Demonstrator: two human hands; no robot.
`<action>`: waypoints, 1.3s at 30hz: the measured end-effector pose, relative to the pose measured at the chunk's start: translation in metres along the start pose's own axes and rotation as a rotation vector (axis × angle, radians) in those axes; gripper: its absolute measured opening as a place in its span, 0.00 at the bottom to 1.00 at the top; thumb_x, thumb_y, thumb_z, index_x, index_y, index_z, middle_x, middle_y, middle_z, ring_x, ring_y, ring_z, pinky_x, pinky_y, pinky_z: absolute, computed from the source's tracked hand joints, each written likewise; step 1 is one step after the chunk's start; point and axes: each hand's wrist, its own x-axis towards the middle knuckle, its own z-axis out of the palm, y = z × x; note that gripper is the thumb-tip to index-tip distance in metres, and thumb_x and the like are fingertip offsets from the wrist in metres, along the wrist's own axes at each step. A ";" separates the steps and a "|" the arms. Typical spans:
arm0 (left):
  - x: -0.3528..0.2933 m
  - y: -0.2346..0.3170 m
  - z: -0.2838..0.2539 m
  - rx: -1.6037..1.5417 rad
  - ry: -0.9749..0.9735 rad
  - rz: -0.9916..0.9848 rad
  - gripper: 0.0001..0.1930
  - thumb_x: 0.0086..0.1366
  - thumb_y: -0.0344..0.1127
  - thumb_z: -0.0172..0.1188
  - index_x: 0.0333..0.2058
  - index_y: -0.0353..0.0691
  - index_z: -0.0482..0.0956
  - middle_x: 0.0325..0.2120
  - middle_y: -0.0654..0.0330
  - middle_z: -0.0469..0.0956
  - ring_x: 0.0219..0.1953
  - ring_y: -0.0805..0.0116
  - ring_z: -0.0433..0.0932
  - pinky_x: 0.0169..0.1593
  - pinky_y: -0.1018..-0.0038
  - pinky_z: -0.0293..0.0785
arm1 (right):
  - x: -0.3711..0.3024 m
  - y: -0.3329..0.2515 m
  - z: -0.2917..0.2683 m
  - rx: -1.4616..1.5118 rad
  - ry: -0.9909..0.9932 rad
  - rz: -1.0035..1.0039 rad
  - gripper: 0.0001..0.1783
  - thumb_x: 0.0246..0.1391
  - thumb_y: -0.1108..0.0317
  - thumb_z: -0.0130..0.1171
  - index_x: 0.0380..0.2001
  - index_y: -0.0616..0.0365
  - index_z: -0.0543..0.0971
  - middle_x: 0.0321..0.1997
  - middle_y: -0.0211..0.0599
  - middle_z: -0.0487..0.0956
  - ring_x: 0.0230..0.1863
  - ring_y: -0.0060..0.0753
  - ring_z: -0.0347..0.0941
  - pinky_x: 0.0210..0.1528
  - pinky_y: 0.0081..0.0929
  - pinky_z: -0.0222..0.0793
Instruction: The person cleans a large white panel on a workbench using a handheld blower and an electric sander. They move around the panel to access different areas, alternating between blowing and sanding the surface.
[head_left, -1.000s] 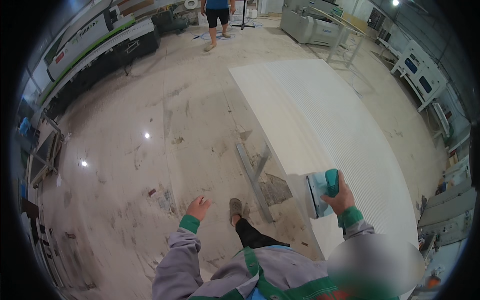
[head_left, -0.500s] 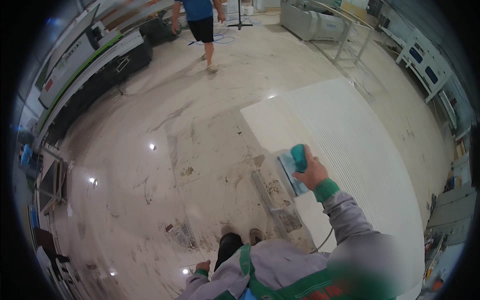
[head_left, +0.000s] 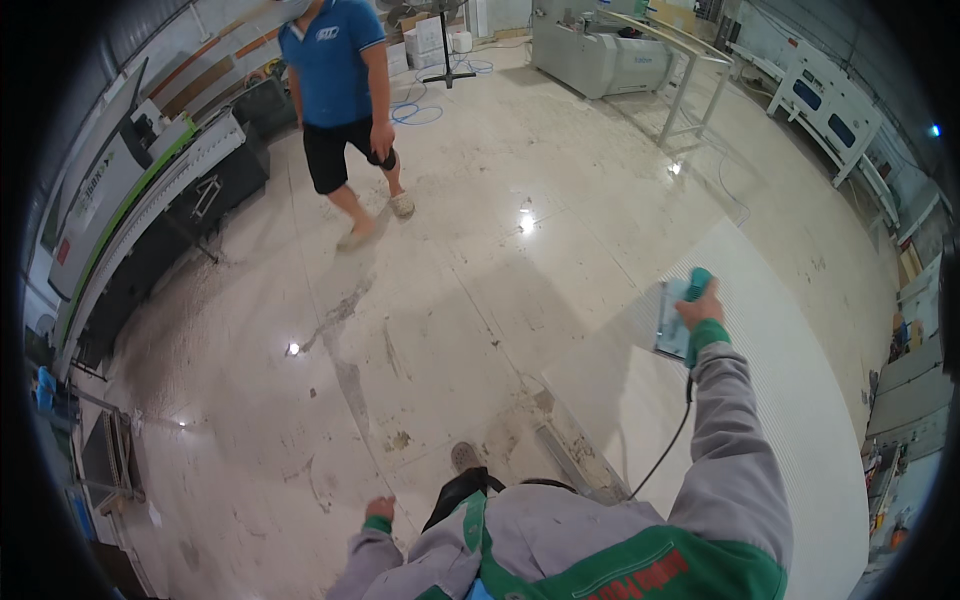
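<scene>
My right hand (head_left: 703, 308) is closed round the teal grip of a corded power sander (head_left: 671, 325). Its flat rectangular base lies over a large white panel (head_left: 665, 385), near the border between the smooth part and the finely ribbed part (head_left: 785, 390). A dark cord (head_left: 668, 445) runs from the sander back toward my body. Low on my left side hangs my left hand (head_left: 380, 508), away from the panel. It looks empty, with its fingers loosely bent and partly apart.
A person in a blue shirt (head_left: 340, 70) walks on the dusty tiled floor (head_left: 420, 330) ahead to the left. Long machinery (head_left: 150, 190) lines the left. A grey machine (head_left: 610, 65) stands at the back, a white frame (head_left: 825, 115) at the far right. Blue hose (head_left: 415, 112) lies beyond the person.
My right hand has carried the sander right across the panel, and my arm is stretched further out. The person in blue has come closer. My view has shifted.
</scene>
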 end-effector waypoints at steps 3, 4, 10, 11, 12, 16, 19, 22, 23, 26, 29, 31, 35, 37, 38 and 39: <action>0.075 0.013 -0.126 -0.182 0.334 0.155 0.25 0.67 0.49 0.55 0.56 0.39 0.77 0.51 0.45 0.79 0.53 0.47 0.78 0.58 0.57 0.72 | 0.051 0.014 -0.005 0.024 0.101 0.175 0.63 0.42 0.54 0.71 0.74 0.59 0.45 0.55 0.65 0.78 0.56 0.61 0.77 0.59 0.45 0.73; 0.098 0.024 -0.164 -0.538 0.356 -0.020 0.33 0.65 0.54 0.57 0.58 0.30 0.74 0.55 0.42 0.77 0.58 0.47 0.75 0.62 0.59 0.69 | 0.065 0.018 -0.006 0.032 0.132 0.220 0.62 0.42 0.54 0.71 0.74 0.60 0.45 0.55 0.65 0.77 0.56 0.61 0.76 0.59 0.45 0.73; 0.212 0.099 -0.278 -0.417 0.283 0.104 0.33 0.63 0.56 0.60 0.57 0.32 0.76 0.52 0.41 0.78 0.57 0.46 0.76 0.61 0.59 0.69 | 0.139 0.018 -0.009 0.032 0.180 0.321 0.64 0.40 0.52 0.74 0.74 0.62 0.47 0.58 0.62 0.76 0.60 0.58 0.74 0.62 0.42 0.71; 0.231 0.109 -0.286 -0.348 0.241 0.149 0.33 0.63 0.57 0.59 0.55 0.33 0.77 0.52 0.40 0.79 0.57 0.45 0.76 0.61 0.58 0.69 | 0.150 0.015 -0.009 0.054 0.190 0.308 0.64 0.40 0.51 0.74 0.74 0.62 0.47 0.59 0.62 0.76 0.60 0.58 0.74 0.62 0.42 0.70; 0.248 0.117 -0.294 -0.256 0.168 0.104 0.33 0.63 0.58 0.59 0.54 0.33 0.78 0.51 0.40 0.79 0.56 0.44 0.76 0.61 0.57 0.69 | 0.166 0.007 -0.009 0.087 0.218 0.304 0.65 0.40 0.50 0.74 0.74 0.62 0.48 0.59 0.61 0.76 0.61 0.58 0.74 0.63 0.41 0.70; 0.296 0.131 -0.310 0.164 -0.047 0.296 0.33 0.63 0.64 0.51 0.46 0.39 0.84 0.47 0.39 0.80 0.54 0.41 0.77 0.60 0.53 0.69 | 0.204 -0.006 -0.011 0.060 0.181 0.431 0.64 0.43 0.48 0.74 0.74 0.59 0.48 0.62 0.60 0.75 0.63 0.57 0.72 0.64 0.41 0.68; 0.344 0.157 -0.365 0.292 -0.073 0.305 0.30 0.64 0.62 0.51 0.41 0.38 0.85 0.42 0.39 0.82 0.51 0.40 0.78 0.56 0.52 0.71 | 0.234 -0.022 -0.016 0.090 0.188 0.477 0.63 0.43 0.50 0.74 0.74 0.57 0.48 0.58 0.60 0.77 0.59 0.57 0.75 0.61 0.42 0.72; 0.385 0.198 -0.425 0.414 -0.109 0.554 0.29 0.64 0.60 0.51 0.40 0.37 0.85 0.40 0.40 0.82 0.48 0.40 0.79 0.53 0.51 0.73 | 0.258 -0.034 -0.021 0.055 0.188 0.465 0.62 0.44 0.51 0.74 0.74 0.56 0.47 0.56 0.59 0.78 0.58 0.57 0.76 0.60 0.42 0.72; 0.404 0.218 -0.445 0.423 -0.035 0.473 0.28 0.64 0.59 0.52 0.40 0.37 0.85 0.40 0.41 0.83 0.46 0.41 0.80 0.51 0.51 0.74 | 0.264 -0.035 -0.022 0.041 0.174 0.520 0.62 0.44 0.51 0.74 0.74 0.55 0.47 0.56 0.59 0.78 0.58 0.57 0.76 0.60 0.42 0.72; 0.463 0.305 -0.498 0.258 -0.012 0.312 0.26 0.64 0.53 0.55 0.42 0.33 0.83 0.36 0.43 0.84 0.38 0.47 0.83 0.45 0.56 0.77 | 0.283 -0.028 -0.023 0.055 0.189 0.594 0.61 0.44 0.51 0.74 0.74 0.55 0.48 0.56 0.58 0.78 0.58 0.56 0.76 0.60 0.41 0.72; 0.525 0.415 -0.519 -0.256 -0.022 0.180 0.27 0.64 0.50 0.58 0.50 0.29 0.80 0.39 0.46 0.84 0.31 0.56 0.83 0.37 0.63 0.78 | 0.307 0.000 -0.023 0.055 0.217 0.667 0.62 0.44 0.50 0.74 0.75 0.55 0.49 0.60 0.58 0.76 0.60 0.56 0.74 0.62 0.40 0.70; 0.553 0.484 -0.523 -0.208 0.011 0.352 0.29 0.64 0.50 0.60 0.54 0.29 0.78 0.40 0.47 0.83 0.29 0.61 0.83 0.34 0.66 0.78 | 0.330 0.030 -0.030 0.043 0.275 0.778 0.62 0.43 0.50 0.74 0.74 0.56 0.50 0.60 0.58 0.76 0.61 0.56 0.74 0.62 0.39 0.70; 0.593 0.607 -0.532 -0.190 -0.150 0.400 0.31 0.64 0.52 0.60 0.54 0.28 0.78 0.40 0.48 0.83 0.29 0.63 0.83 0.34 0.68 0.79 | 0.358 0.086 -0.049 0.039 0.413 0.937 0.61 0.43 0.50 0.74 0.74 0.57 0.50 0.60 0.59 0.76 0.61 0.55 0.74 0.63 0.39 0.70; 0.616 0.663 -0.552 -0.064 -0.238 0.346 0.31 0.64 0.53 0.60 0.53 0.28 0.79 0.41 0.47 0.83 0.32 0.61 0.83 0.38 0.67 0.79 | 0.370 0.105 -0.052 0.059 0.393 0.941 0.61 0.42 0.50 0.75 0.74 0.57 0.52 0.61 0.58 0.76 0.61 0.55 0.74 0.63 0.39 0.70; 0.627 0.697 -0.560 0.009 -0.281 0.295 0.31 0.64 0.54 0.60 0.52 0.28 0.79 0.42 0.46 0.83 0.35 0.58 0.84 0.42 0.65 0.79 | 0.380 0.111 -0.056 0.053 0.392 0.933 0.61 0.42 0.50 0.75 0.74 0.57 0.52 0.60 0.58 0.76 0.61 0.55 0.74 0.63 0.39 0.70; 0.638 0.729 -0.569 0.102 -0.307 0.195 0.31 0.64 0.54 0.60 0.52 0.28 0.80 0.43 0.45 0.83 0.38 0.56 0.84 0.45 0.64 0.79 | 0.390 0.112 -0.059 0.048 0.384 0.925 0.61 0.42 0.50 0.75 0.73 0.57 0.53 0.60 0.58 0.76 0.61 0.55 0.74 0.63 0.39 0.70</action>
